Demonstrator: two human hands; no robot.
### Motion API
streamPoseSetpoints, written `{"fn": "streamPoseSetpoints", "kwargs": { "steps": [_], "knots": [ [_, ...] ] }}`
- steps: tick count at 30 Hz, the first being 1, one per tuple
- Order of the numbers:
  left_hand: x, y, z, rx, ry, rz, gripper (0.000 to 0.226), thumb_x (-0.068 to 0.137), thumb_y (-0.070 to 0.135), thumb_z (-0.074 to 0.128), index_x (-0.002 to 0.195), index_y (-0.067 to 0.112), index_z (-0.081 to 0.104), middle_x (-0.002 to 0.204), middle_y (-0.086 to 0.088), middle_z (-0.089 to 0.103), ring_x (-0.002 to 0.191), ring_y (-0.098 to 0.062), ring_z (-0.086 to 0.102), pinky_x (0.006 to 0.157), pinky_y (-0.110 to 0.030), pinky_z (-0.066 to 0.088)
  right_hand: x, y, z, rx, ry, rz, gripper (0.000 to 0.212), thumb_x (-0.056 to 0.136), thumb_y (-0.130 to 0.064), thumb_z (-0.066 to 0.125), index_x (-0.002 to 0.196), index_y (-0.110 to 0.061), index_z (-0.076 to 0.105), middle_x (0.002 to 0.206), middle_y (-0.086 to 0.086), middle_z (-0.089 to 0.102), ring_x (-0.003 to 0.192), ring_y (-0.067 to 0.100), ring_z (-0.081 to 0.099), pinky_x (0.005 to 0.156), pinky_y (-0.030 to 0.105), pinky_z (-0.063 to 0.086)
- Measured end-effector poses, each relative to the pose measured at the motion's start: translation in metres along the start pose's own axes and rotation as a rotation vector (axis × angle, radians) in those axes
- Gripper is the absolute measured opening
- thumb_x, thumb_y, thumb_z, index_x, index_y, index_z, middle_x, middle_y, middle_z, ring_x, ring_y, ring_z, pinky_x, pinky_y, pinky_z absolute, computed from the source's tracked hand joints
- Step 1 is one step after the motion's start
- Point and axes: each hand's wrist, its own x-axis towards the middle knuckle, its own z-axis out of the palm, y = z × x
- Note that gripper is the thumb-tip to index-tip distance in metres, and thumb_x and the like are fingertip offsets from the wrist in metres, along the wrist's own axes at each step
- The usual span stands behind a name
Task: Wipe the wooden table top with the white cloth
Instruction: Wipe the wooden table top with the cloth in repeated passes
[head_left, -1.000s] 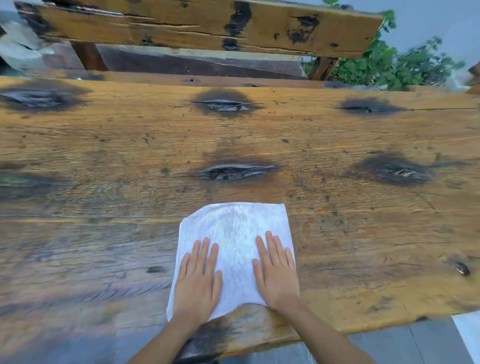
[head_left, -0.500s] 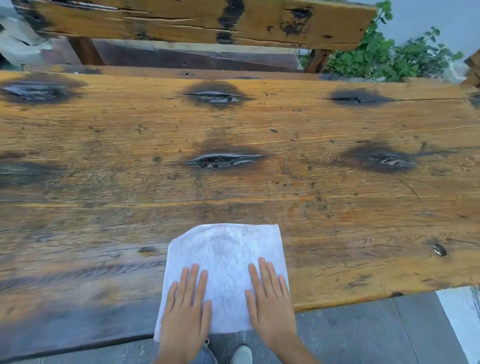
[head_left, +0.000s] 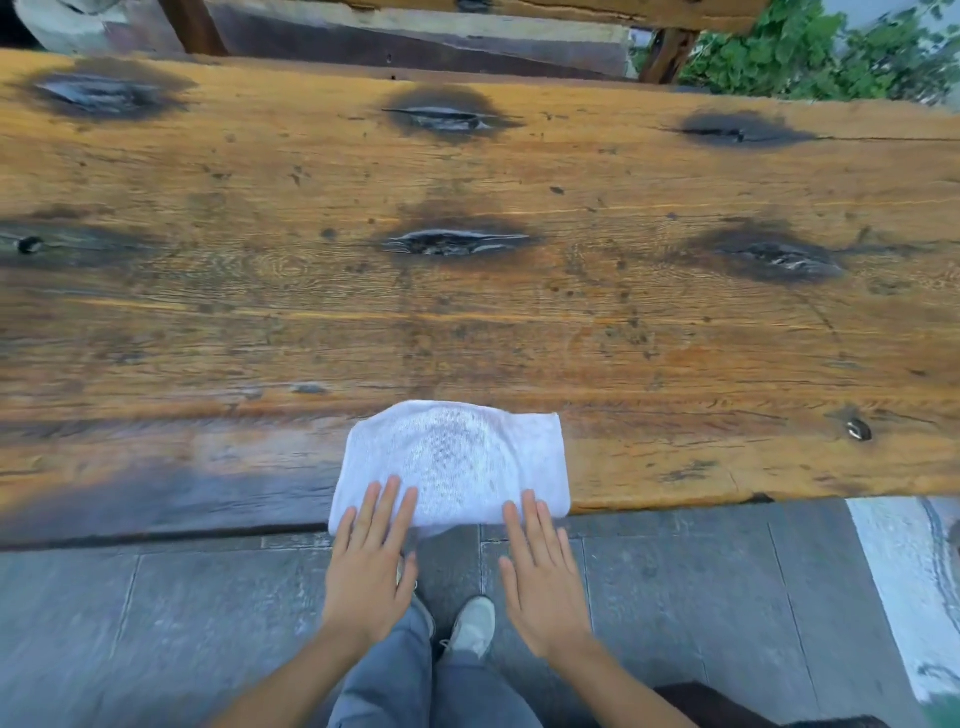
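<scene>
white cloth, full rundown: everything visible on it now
The white cloth is a thin, woven-looking rag, apparently folded into a rough rectangle with a rounded far-left corner and a faint greyish patch near its middle. It lies flat at the near edge of the wooden table top, its near edge drooping slightly past the table's lip. The fingers of the left hand and right hand lie straight on its near corners; both palms hang off the table, above the paving.

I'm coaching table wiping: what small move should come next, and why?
Probably push the white cloth forward, away from the near edge of the wooden table top: it overhangs there, with only the fingertips of the left hand and right hand on it.
</scene>
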Motion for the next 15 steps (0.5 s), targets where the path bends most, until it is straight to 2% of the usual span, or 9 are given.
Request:
{"fn": "streamPoseSetpoints", "kwargs": {
  "steps": [2, 4, 7, 9, 11, 15],
  "knots": [
    [-0.004, 0.003, -0.007, -0.002, -0.048, -0.003, 0.077, 0.09, 0.037, 0.037, 0.163, 0.021, 0.014, 0.172, -0.002, 0.008, 0.159, -0.027, 0.005, 0.125, -0.048, 0.012, -0.009, 0.001, 0.0, 0.043, 0.002, -0.004, 0.062, 0.109, -0.03, 0.02, 0.163, -0.027, -0.01, 0.169, -0.008, -0.023, 0.157, 0.013, -0.016, 0.127, 0.038, -0.007],
    [-0.004, 0.003, -0.014, -0.053, -0.058, -0.019, 0.074, 0.09, 0.038, 0.031, 0.162, 0.021, 0.02, 0.171, 0.0, 0.008, 0.158, -0.025, 0.002, 0.126, -0.044, 0.004, -0.013, -0.001, -0.004, 0.128, 0.029, 0.017, 0.063, 0.109, -0.024, 0.027, 0.164, -0.024, -0.004, 0.171, -0.011, -0.015, 0.157, 0.007, -0.011, 0.128, 0.036, -0.002],
    [0.007, 0.008, -0.025, -0.182, 0.045, -0.05, 0.061, 0.093, 0.037, 0.03, 0.144, 0.015, 0.055, 0.163, -0.004, 0.036, 0.155, -0.026, 0.02, 0.126, -0.043, 0.003, -0.006, -0.006, -0.015, 0.255, 0.117, 0.052, 0.06, 0.107, -0.018, 0.036, 0.164, -0.02, 0.015, 0.172, -0.011, 0.004, 0.158, 0.006, 0.002, 0.129, 0.034, 0.007],
    [0.02, 0.013, -0.03, -0.256, 0.11, -0.061, 0.059, 0.093, 0.036, 0.029, 0.134, 0.013, 0.063, 0.159, -0.004, 0.043, 0.154, -0.025, 0.024, 0.126, -0.044, 0.009, 0.011, -0.013, -0.023, 0.29, 0.179, 0.056, 0.056, 0.107, -0.018, 0.04, 0.162, -0.018, 0.025, 0.172, -0.009, 0.01, 0.158, 0.006, 0.004, 0.128, 0.033, 0.01],
    [0.037, 0.019, -0.035, -0.279, 0.094, -0.061, 0.062, 0.092, 0.037, 0.027, 0.141, 0.012, 0.056, 0.163, -0.003, 0.035, 0.157, -0.023, 0.015, 0.127, -0.044, 0.012, 0.033, -0.021, -0.033, 0.329, 0.222, 0.071, 0.054, 0.107, -0.016, 0.043, 0.16, -0.015, 0.03, 0.171, -0.006, 0.012, 0.158, 0.006, 0.005, 0.129, 0.034, 0.011],
    [0.061, 0.028, -0.032, -0.147, -0.014, -0.084, 0.069, 0.094, 0.033, 0.034, 0.161, 0.016, 0.025, 0.171, -0.001, 0.002, 0.156, -0.02, -0.012, 0.128, -0.041, -0.004, 0.07, -0.031, -0.042, 0.373, 0.227, 0.126, 0.054, 0.107, -0.012, 0.043, 0.16, -0.012, 0.03, 0.169, -0.005, 0.015, 0.158, 0.008, 0.009, 0.129, 0.034, 0.013]
  ]
}}
